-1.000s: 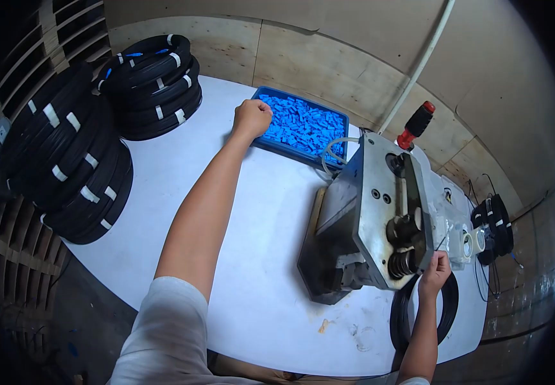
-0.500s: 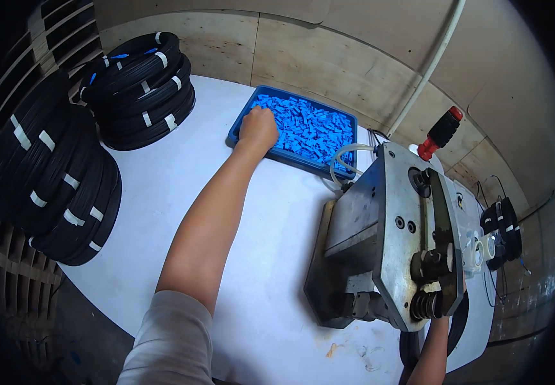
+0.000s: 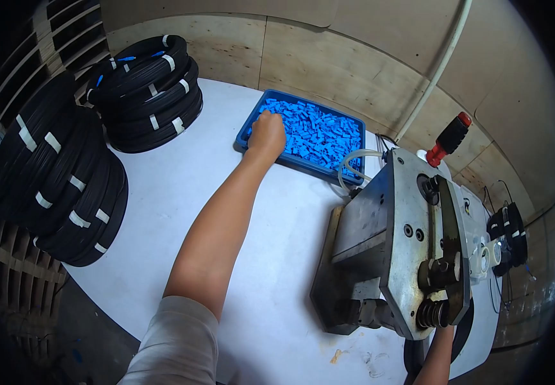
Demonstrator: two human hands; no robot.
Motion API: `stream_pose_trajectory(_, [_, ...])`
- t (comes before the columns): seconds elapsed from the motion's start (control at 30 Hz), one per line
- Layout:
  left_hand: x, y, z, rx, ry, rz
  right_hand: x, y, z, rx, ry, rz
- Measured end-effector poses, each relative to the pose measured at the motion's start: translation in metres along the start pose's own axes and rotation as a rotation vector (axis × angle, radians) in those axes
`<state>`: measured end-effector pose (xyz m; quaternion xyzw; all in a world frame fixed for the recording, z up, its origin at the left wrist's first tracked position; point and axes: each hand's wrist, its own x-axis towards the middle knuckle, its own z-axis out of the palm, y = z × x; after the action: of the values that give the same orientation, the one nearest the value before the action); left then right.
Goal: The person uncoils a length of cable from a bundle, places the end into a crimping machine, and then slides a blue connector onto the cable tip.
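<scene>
My left hand [image 3: 268, 135] is closed at the left end of a blue tray [image 3: 309, 169] filled with small blue plastic pieces [image 3: 319, 135]. Its fingertips point down among the pieces, and whatever they pinch is hidden. A metal machine [image 3: 361, 221] with a red and black handle [image 3: 449, 139] stands on the right side of the white table. My right forearm reaches up behind the machine's lower right side, beside a black coil [image 3: 462, 333]. The machine hides my right hand.
Two stacks of black cable coils with white tape, one nearer [image 3: 78, 186] and one farther [image 3: 152, 96], stand at the left. Clear tubing [image 3: 348, 160] runs from the machine near the tray. Tape rolls [image 3: 490, 255] and another black coil [image 3: 508, 234] are at the far right.
The whole view has shifted slightly, so the table and its contents appear a little farther right and lower. My left hand remains at the tray's left end, closed.
</scene>
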<state>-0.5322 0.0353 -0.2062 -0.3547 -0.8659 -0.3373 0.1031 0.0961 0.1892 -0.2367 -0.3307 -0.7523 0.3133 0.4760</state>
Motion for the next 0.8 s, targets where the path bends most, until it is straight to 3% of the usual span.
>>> stream_pose_trajectory(0.1, [-0.003, 0.0, -0.001, -0.007, 0.004, 0.009, -0.003, -0.001, -0.002, 0.021, 0.034, 0.08])
stream_pose_trajectory(0.13, [-0.002, -0.001, -0.001, -0.006, 0.007, 0.01, 0.003, -0.025, 0.01, -0.168, 0.014, -0.129])
stream_pose_trajectory(0.17, [-0.002, -0.001, -0.001, 0.001, 0.003, 0.009, 0.002, -0.023, 0.01, -0.167, 0.016, -0.13])
stream_pose_trajectory(0.23, [-0.002, -0.001, 0.001, 0.009, 0.0, 0.009, -0.003, -0.018, 0.007, -0.036, 0.052, 0.08])
stream_pose_trajectory(0.47, [-0.007, 0.003, -0.003, -0.036, 0.023, -0.045, -0.001, -0.02, 0.01, -0.01, 0.014, -0.019])
stream_pose_trajectory(0.57, [-0.007, 0.002, -0.001, -0.03, 0.038, -0.05, -0.003, -0.011, 0.003, 0.014, 0.032, 0.076])
stream_pose_trajectory(0.63, [-0.008, 0.005, -0.004, -0.013, 0.051, -0.052, -0.001, -0.034, 0.017, -0.006, 0.028, -0.021])
stream_pose_trajectory(0.73, [-0.011, 0.006, -0.006, -0.063, 0.03, -0.084, -0.003, -0.034, 0.019, -0.011, 0.069, 0.069])
stream_pose_trajectory(0.8, [-0.01, 0.004, -0.005, -0.07, 0.064, -0.051, 0.004, -0.066, 0.032, -0.073, 0.032, -0.002])
